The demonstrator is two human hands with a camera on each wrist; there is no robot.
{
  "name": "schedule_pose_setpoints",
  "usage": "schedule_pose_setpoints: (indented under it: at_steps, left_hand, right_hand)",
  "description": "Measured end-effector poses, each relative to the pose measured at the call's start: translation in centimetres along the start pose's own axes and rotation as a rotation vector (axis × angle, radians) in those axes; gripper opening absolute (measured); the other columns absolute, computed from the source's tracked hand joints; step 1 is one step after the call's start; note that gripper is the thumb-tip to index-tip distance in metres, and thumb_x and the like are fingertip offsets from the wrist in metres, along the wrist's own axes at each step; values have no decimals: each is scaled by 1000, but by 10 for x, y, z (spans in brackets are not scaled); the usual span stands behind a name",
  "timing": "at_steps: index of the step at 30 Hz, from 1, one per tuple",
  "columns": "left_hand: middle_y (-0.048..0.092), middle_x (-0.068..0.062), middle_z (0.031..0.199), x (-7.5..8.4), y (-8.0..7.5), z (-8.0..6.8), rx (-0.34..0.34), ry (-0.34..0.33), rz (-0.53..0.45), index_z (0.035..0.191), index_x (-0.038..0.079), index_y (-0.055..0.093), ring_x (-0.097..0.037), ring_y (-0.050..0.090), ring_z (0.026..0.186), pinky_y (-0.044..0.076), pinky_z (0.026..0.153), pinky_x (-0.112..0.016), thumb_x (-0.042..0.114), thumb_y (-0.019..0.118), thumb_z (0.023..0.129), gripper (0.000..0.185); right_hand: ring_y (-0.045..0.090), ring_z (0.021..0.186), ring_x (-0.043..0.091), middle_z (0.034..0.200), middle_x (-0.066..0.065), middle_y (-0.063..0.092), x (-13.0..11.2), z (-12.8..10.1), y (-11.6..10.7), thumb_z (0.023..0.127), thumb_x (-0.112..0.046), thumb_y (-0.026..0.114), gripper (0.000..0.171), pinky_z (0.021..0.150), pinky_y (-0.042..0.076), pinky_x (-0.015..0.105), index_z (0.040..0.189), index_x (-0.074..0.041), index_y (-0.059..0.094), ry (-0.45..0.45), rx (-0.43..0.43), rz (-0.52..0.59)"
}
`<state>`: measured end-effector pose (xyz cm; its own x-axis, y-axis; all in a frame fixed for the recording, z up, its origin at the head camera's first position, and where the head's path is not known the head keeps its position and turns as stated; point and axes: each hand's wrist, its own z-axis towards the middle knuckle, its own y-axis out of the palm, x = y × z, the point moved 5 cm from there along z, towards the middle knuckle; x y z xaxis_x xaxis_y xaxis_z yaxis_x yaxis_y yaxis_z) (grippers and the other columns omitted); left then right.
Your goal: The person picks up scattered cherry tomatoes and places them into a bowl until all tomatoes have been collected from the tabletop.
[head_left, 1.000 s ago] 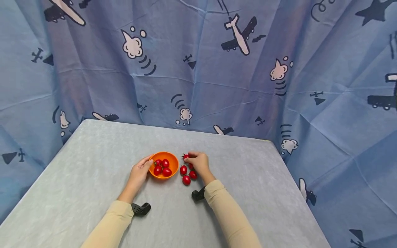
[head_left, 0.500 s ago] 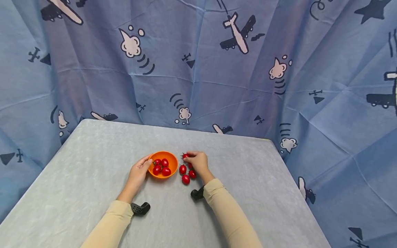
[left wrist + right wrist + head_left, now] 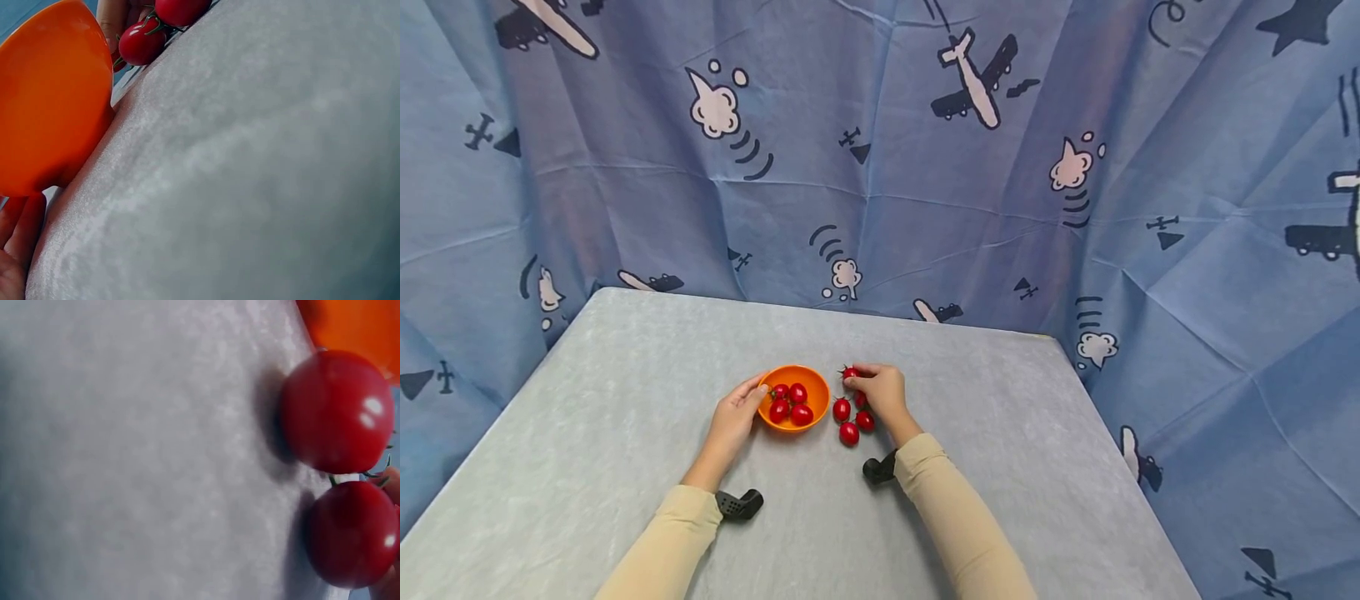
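Observation:
An orange bowl (image 3: 822, 408) stands on the table with several red cherry tomatoes (image 3: 801, 414) inside. My left hand (image 3: 734, 417) grips its left side, thumb over the rim and fingers along the outside. In the left wrist view, fingers (image 3: 24, 231) reach under the bowl's wall (image 3: 56, 94). Right of the bowl, my right hand (image 3: 883, 393) pinches a cherry tomato (image 3: 848, 374) with green sepals between thumb and fingertips. Several more tomatoes (image 3: 849, 433) lie just below that hand, one partly hidden by it. Two of them (image 3: 337, 412) fill the right side of the right wrist view.
A pale grey cloth covers the table (image 3: 1000, 467). Behind and to the right hangs a blue curtain (image 3: 880, 167) printed with planes and clouds. A black wrist camera (image 3: 741, 505) sits on the left wrist, another black camera (image 3: 878, 469) on the right.
The tomato in my right hand has shifted slightly up and away, with the hand following. My left hand and the bowl keep their place; the head view has drifted a little.

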<state>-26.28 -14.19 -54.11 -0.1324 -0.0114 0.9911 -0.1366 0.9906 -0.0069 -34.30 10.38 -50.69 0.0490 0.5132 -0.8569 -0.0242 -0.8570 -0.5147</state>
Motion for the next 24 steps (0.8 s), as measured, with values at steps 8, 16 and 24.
schedule_pose_setpoints:
  at_steps: [8,16,24]
  left_hand:
    - [49,-9,152,1,1,-1,2,-3,-4,146,10,51,-18,43,141,42,98,-6,32,53,103,48]
    - [49,-8,152,0,0,-1,5,-19,6,146,11,50,-18,42,143,37,114,-26,33,52,104,48]
    - [47,-9,154,0,0,0,-4,-19,-6,147,10,48,-18,40,144,33,119,-34,33,52,104,49]
  right_hand:
    - [62,89,22,112,11,75,-7,-4,-6,81,-21,83,31,62,51,21,110,-12,78,29,-5,10]
    - [68,95,21,113,11,75,-12,-7,-10,82,-20,82,30,77,58,26,110,-11,78,10,-2,10]
    - [68,103,24,113,10,75,-18,-10,-11,82,-21,82,30,87,59,33,110,-12,78,-11,-20,-6]
